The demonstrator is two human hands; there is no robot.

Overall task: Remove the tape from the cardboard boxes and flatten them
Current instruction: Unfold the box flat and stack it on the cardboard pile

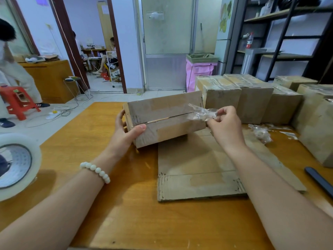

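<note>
Gripping box (167,120): left hand (124,134), fingers curled round its end.
Pinching tape (201,113): right hand (227,125), fingers pressed together on it.

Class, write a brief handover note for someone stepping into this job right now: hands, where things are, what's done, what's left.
Left hand grips the box's left end.
Right hand pinches clear tape, peeled off most of the seam.
Done: one flattened box on the table, tape scraps to its right.
Left: finish this strip, flatten this box, then the taped boxes behind.
</note>
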